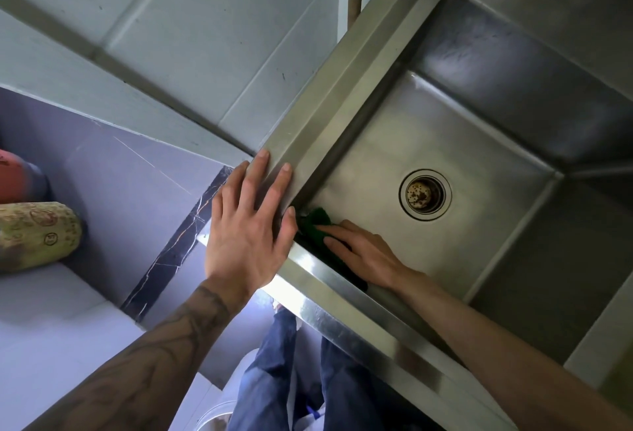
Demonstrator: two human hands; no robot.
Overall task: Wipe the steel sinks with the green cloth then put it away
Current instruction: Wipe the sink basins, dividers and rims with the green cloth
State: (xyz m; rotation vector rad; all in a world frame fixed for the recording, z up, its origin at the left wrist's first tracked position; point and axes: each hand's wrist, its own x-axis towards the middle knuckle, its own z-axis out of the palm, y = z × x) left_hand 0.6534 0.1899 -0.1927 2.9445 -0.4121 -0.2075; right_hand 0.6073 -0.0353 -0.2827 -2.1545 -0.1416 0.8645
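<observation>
One green cloth [317,221] lies bunched in a corner of the steel sink [462,143], at about eight o'clock from the drain [424,193]. The straight fingers of the right hand [363,252] press it flat to the basin floor. At nine o'clock of the cloth, the left hand [246,225] rests spread on the rim [301,136], gripping nothing. With no finger curled round the cloth, a hard stroke could leave it behind or fold it, missing the corner seam. A wet rim might let the bracing palm slip.
</observation>
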